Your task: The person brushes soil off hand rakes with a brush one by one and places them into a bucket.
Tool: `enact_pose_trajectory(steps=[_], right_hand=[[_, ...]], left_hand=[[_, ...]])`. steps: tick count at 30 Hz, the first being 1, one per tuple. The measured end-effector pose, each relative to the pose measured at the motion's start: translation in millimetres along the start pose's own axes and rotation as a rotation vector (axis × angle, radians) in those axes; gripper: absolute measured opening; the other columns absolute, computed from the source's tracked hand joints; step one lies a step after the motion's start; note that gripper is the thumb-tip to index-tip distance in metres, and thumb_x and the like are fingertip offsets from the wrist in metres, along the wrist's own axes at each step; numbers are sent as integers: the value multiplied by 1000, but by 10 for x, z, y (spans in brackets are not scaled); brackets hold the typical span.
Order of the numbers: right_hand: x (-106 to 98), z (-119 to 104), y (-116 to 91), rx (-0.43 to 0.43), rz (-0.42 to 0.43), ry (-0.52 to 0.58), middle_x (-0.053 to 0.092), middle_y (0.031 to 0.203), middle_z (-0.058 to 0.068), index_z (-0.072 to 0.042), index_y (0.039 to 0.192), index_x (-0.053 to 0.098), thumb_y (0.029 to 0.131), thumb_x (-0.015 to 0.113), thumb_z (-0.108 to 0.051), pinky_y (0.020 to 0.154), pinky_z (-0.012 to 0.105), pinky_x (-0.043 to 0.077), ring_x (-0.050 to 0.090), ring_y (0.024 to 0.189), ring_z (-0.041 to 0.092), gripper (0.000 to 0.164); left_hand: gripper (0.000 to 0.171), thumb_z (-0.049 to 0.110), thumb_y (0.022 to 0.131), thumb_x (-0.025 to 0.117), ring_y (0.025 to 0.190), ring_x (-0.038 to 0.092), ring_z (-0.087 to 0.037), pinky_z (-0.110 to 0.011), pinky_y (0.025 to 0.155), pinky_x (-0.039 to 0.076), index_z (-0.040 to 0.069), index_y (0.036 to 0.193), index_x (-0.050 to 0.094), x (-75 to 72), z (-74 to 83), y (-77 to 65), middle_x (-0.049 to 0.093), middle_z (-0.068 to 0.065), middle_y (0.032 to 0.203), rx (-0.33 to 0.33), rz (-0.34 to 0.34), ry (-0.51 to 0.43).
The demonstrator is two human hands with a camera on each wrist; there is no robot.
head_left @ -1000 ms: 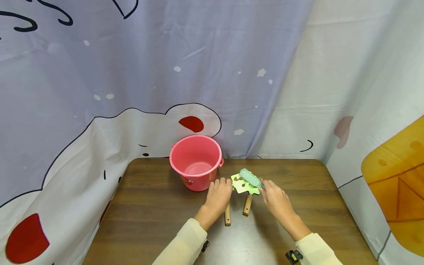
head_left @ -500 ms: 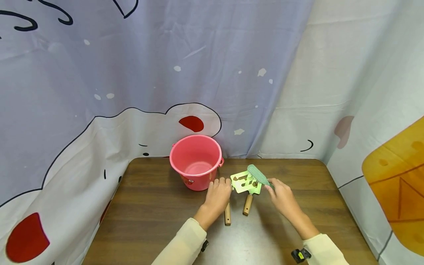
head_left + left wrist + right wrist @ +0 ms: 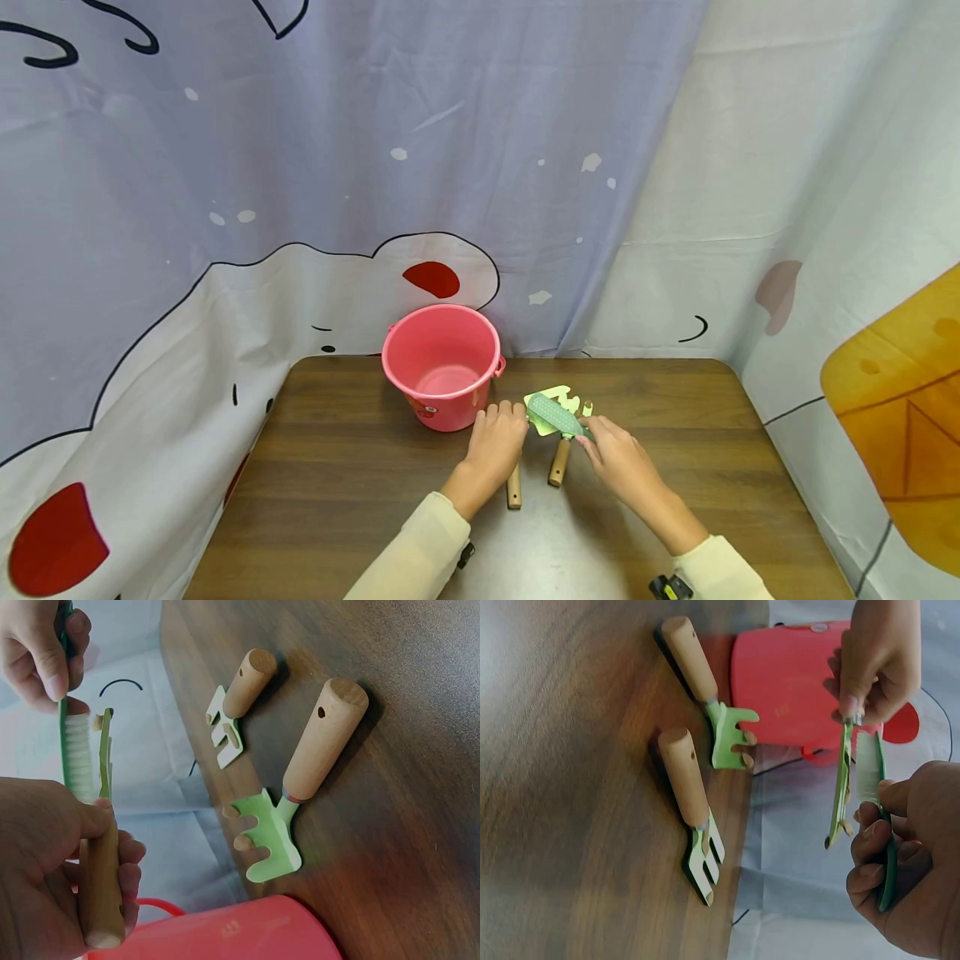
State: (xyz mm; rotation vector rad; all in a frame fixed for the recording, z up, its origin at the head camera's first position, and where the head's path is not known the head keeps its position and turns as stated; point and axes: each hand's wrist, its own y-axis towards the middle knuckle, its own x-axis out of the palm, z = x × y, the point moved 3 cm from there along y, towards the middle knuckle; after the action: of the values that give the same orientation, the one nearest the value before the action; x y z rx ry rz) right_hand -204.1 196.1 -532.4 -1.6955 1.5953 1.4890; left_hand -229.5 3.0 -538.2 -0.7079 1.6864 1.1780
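My left hand grips the wooden handle of a garden hand tool, its light green head flecked with brown lumps. Seen edge-on in both wrist views, that head stands upright on the page, its exact shape unclear. A green brush with white bristles is held by my right hand, thumb and fingers curled round its handle. The bristles face the tool's head and are close against it; whether they touch is hard to tell. Below lie a small green rake and a small green fork, both wooden-handled with brown lumps on their tines.
A pink bucket stands at the back of the wooden table, left of the hands. Behind the table's far edge hangs a printed curtain, which also runs down both sides.
My right hand moved the brush away to the upper right, then back leftward and down over the tool's head. The left hand has stayed nearly still.
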Motion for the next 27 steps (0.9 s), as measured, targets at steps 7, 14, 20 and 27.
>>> enact_pose_trajectory(steps=[7, 14, 20, 27], right_hand=[[56, -42, -11, 51, -23, -39, 71, 99, 8, -3, 116, 68, 95, 73, -13, 65, 46, 58, 72, 82, 29, 24], [56, -58, 5, 52, 12, -111, 67, 92, 7, -3, 114, 68, 94, 73, -13, 50, 40, 50, 67, 64, 28, 23], [44, -45, 13, 51, 21, -155, 64, 88, 6, -3, 111, 66, 95, 72, -14, 46, 39, 46, 63, 58, 28, 20], [-1, 51, 28, 106, 26, -142, 65, 91, 8, -4, 110, 65, 96, 70, -14, 49, 46, 50, 68, 64, 35, 18]], left_hand=[[4, 13, 93, 66, 71, 61, -21, -34, 60, 45, 12, 89, 64, 15, 15, -8, 62, -3, 78, 3, 21, 16], [6, 15, 94, 64, 71, 62, -21, -34, 60, 46, 13, 88, 65, 35, 27, -29, 62, -3, 77, 11, 48, 30], [7, 16, 95, 64, 72, 63, -21, -34, 61, 47, 13, 89, 65, 29, 22, -36, 63, -3, 78, 14, 38, 27], [6, 16, 96, 62, 75, 63, -22, -35, 62, 47, 13, 91, 65, 15, 8, -49, 64, -4, 80, 9, 18, 16]])
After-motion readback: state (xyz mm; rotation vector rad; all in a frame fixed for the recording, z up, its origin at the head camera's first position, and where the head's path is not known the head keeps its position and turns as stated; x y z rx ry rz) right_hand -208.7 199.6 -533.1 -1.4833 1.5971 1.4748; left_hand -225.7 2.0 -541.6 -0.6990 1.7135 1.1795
